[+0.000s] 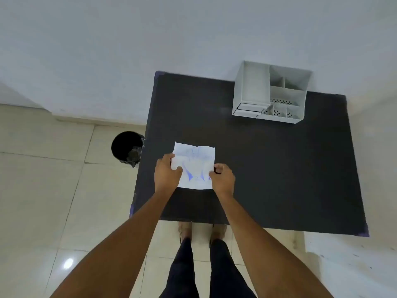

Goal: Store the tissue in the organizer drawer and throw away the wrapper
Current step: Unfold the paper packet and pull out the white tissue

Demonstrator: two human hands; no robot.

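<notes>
- While you stand at the black table (268,168), the white crinkled tissue packet with blue print (194,166) sits between your hands above its near-left part.
- Your left hand (166,175) pinches its left edge; your right hand (222,179) pinches its right.
- White plastic organizer (270,93) stands at the far right; black round bin (126,148) is on the floor, left.

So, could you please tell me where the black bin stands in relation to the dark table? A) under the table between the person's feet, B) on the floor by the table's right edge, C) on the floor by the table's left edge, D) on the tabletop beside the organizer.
C: the black bin sits on the tiled floor against the left edge of the dark table, far from the organizer at the back right.
</notes>
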